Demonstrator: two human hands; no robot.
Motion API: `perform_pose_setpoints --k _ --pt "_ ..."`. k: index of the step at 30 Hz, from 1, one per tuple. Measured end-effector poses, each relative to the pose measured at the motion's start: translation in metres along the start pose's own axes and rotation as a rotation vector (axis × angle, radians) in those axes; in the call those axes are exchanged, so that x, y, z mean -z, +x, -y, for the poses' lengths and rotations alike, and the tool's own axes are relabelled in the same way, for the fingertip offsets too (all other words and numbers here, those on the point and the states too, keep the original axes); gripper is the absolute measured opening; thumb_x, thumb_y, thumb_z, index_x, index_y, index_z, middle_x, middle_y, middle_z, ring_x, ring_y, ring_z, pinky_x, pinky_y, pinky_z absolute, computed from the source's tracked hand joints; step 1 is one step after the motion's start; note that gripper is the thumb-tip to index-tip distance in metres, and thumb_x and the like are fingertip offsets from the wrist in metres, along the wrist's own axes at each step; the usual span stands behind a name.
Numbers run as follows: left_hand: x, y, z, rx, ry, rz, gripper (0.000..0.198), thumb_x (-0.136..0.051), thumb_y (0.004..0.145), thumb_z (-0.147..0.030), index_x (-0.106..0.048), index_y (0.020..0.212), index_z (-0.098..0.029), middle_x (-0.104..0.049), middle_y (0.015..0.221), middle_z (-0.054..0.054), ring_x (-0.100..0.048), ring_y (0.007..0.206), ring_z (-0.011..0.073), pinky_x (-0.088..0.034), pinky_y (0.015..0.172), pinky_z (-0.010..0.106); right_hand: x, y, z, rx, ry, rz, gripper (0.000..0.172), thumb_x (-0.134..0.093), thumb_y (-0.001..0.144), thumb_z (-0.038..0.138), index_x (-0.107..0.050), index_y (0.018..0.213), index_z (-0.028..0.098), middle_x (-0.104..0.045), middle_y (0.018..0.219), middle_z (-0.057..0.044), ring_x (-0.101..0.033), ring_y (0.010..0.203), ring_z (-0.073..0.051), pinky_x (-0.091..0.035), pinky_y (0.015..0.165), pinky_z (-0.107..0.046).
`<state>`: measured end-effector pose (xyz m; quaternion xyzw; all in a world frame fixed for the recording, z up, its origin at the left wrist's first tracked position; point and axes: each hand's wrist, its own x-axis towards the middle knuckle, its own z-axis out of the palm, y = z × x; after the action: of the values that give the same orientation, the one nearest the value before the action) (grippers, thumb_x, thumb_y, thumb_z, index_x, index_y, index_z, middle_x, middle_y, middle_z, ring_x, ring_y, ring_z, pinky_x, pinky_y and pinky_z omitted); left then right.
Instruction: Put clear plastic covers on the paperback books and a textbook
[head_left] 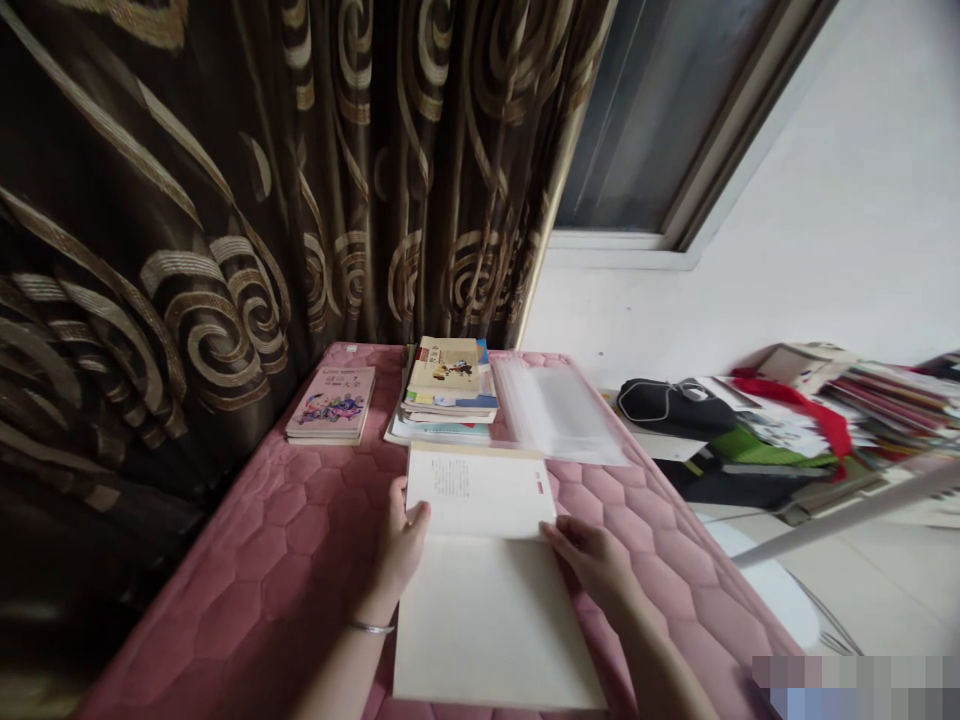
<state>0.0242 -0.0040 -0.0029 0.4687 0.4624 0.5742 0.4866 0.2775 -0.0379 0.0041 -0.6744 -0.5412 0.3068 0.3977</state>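
Note:
An open book lies in front of me with its fold running crosswise. Its near side is blank and cream-coloured; the far page carries a small block of print and a red mark. My left hand pinches the left edge of the far page, thumb on top. At the opposite edge, near the fold, my right hand holds the book between thumb and fingers. Just beyond the book sit a stack of books and a pile of clear plastic sheets. Further left is a smaller stack of pink-covered books.
Everything rests on a pink quilted surface. A dark patterned curtain hangs along its left and far sides. To the right are a black case with a white cable, a red cloth and piled papers.

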Motion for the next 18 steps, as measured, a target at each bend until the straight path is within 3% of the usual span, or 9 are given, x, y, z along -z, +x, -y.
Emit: perform_pose_setpoints --k 13,18 --pt "-0.001 0.003 0.008 -0.038 -0.011 -0.034 0.035 -0.063 0.074 -0.033 -0.045 0.102 -0.02 -0.067 0.101 0.009 -0.066 0.092 0.0217 -0.05 0.085 0.037 -0.004 -0.004 0.01 -0.016 -0.124 -0.077 0.043 -0.046 0.07 0.061 -0.04 0.05 0.023 -0.04 0.046 0.002 -0.04 0.047 -0.013 -0.031 0.045 -0.024" --pt "0.0 0.003 0.008 -0.04 0.027 -0.038 0.032 -0.061 0.075 -0.032 -0.046 0.1 -0.02 -0.068 0.098 0.008 -0.066 0.091 0.0213 -0.05 0.082 0.035 -0.006 -0.003 0.01 -0.003 -0.14 -0.101 0.046 -0.044 0.072 0.063 -0.041 0.05 0.022 -0.044 0.047 0.001 -0.045 0.049 -0.015 -0.033 0.047 -0.025"
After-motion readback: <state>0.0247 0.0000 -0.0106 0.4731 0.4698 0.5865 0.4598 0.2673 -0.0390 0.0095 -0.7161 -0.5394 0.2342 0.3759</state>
